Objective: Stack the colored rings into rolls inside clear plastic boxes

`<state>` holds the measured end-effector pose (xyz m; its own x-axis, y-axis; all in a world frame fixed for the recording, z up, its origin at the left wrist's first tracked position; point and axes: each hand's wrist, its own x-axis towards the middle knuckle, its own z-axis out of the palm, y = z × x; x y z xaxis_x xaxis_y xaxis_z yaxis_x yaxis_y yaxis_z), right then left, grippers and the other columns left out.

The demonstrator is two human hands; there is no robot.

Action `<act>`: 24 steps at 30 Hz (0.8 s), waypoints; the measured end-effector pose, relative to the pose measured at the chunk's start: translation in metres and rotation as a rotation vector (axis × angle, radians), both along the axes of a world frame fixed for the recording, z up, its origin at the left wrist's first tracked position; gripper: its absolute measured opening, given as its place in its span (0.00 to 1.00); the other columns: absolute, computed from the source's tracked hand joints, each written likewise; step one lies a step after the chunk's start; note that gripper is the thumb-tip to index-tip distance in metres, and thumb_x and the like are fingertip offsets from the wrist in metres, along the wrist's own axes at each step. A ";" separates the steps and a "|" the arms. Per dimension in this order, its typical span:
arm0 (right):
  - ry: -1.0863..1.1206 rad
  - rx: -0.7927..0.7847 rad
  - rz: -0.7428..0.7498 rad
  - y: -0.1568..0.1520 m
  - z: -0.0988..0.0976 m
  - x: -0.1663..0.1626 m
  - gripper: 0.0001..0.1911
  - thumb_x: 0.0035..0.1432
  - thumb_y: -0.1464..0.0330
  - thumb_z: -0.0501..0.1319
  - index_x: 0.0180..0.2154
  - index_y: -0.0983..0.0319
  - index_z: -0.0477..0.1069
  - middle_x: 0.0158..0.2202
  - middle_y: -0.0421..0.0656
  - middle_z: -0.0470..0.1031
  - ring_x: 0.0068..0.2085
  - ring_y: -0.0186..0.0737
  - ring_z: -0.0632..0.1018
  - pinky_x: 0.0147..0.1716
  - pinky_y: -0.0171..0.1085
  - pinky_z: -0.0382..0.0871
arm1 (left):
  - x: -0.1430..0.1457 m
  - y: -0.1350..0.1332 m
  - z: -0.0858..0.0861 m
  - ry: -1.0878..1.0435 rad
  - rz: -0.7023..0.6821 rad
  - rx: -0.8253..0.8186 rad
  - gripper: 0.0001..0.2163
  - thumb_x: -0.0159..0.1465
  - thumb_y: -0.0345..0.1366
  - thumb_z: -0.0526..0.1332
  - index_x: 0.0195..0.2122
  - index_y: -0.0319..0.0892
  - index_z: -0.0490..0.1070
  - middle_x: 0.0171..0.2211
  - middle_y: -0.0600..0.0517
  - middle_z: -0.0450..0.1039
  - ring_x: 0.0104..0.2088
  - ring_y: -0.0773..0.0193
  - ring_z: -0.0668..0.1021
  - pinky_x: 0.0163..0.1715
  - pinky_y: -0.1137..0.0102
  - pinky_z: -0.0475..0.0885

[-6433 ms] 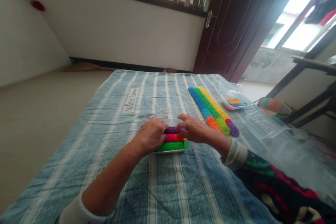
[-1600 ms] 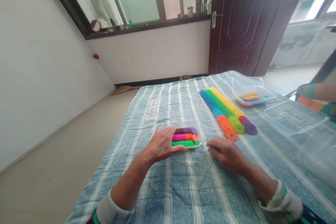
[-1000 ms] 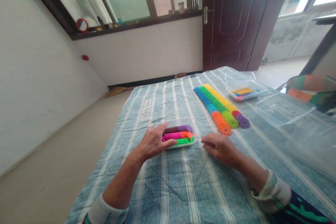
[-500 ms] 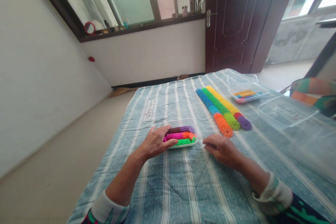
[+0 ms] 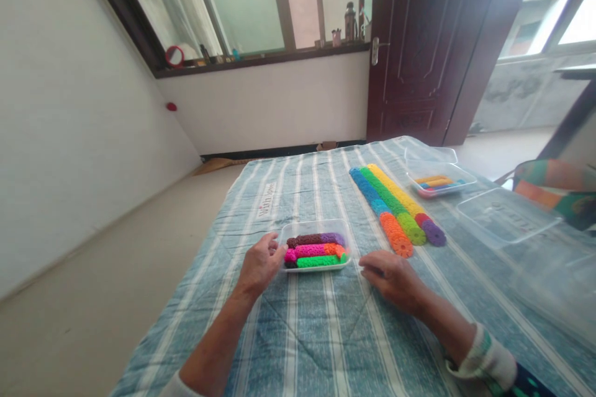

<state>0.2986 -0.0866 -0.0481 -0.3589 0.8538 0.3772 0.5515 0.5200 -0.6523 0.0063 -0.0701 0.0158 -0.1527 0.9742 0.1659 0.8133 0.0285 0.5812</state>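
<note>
A clear plastic box [image 5: 318,269] sits on the striped bedspread in front of me. Inside lie short rolls of stacked crocheted discs: a brown and purple roll [image 5: 310,240], a pink and orange roll [image 5: 311,250] and a green roll [image 5: 319,262]. My left hand [image 5: 261,263] is at the box's left end, thumb and fingers apart, thumb tip close to the rim. To the right of the box my right hand [image 5: 391,278] rests on the bedspread, fingers loosely bent, a gap between them and the thumb. Nothing shows in either hand.
Long rows of crocheted discs [image 5: 388,208] in several colours lie to the right. Behind them stands another clear box [image 5: 440,189] holding yellow, blue and red pieces. A clear lid [image 5: 507,214] lies at the right. The bed's left edge borders the floor [image 5: 116,248].
My left hand has drawn back left from over the rolls to the box's left end, uncovering their left ends. My right hand stays beside the box. The camera view has shifted slightly.
</note>
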 end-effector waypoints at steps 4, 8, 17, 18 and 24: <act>0.018 -0.007 -0.056 0.002 0.003 -0.004 0.06 0.56 0.72 0.60 0.36 0.62 0.76 0.33 0.45 0.78 0.36 0.42 0.77 0.37 0.39 0.68 | 0.002 0.002 -0.003 -0.072 -0.089 -0.069 0.14 0.55 0.47 0.55 0.26 0.41 0.69 0.23 0.54 0.70 0.28 0.60 0.74 0.28 0.70 0.67; 0.065 0.013 -0.123 0.006 0.006 -0.013 0.06 0.54 0.70 0.63 0.35 0.62 0.77 0.29 0.43 0.77 0.31 0.38 0.75 0.34 0.36 0.67 | -0.005 0.008 -0.007 -0.034 -0.024 -0.121 0.17 0.54 0.51 0.52 0.25 0.43 0.69 0.21 0.54 0.69 0.26 0.60 0.72 0.27 0.70 0.63; 0.287 -0.058 -0.169 0.010 0.007 -0.028 0.09 0.53 0.70 0.62 0.38 0.63 0.76 0.22 0.37 0.74 0.23 0.33 0.71 0.28 0.33 0.64 | -0.006 0.013 -0.005 -0.023 0.111 -0.163 0.19 0.53 0.55 0.48 0.24 0.45 0.68 0.19 0.55 0.69 0.28 0.55 0.74 0.29 0.68 0.63; 0.306 -0.071 -0.168 0.011 0.008 -0.029 0.10 0.53 0.70 0.62 0.38 0.64 0.76 0.22 0.37 0.74 0.23 0.32 0.71 0.27 0.33 0.64 | -0.006 0.012 -0.004 -0.047 0.113 -0.168 0.19 0.53 0.55 0.49 0.25 0.46 0.68 0.20 0.56 0.69 0.28 0.55 0.75 0.29 0.67 0.64; 0.312 -0.073 -0.160 0.013 0.004 -0.032 0.14 0.53 0.69 0.63 0.43 0.64 0.74 0.23 0.38 0.75 0.24 0.33 0.72 0.28 0.33 0.65 | -0.004 0.013 -0.003 -0.264 0.117 -0.190 0.19 0.47 0.58 0.52 0.22 0.46 0.66 0.18 0.57 0.68 0.28 0.56 0.73 0.31 0.67 0.64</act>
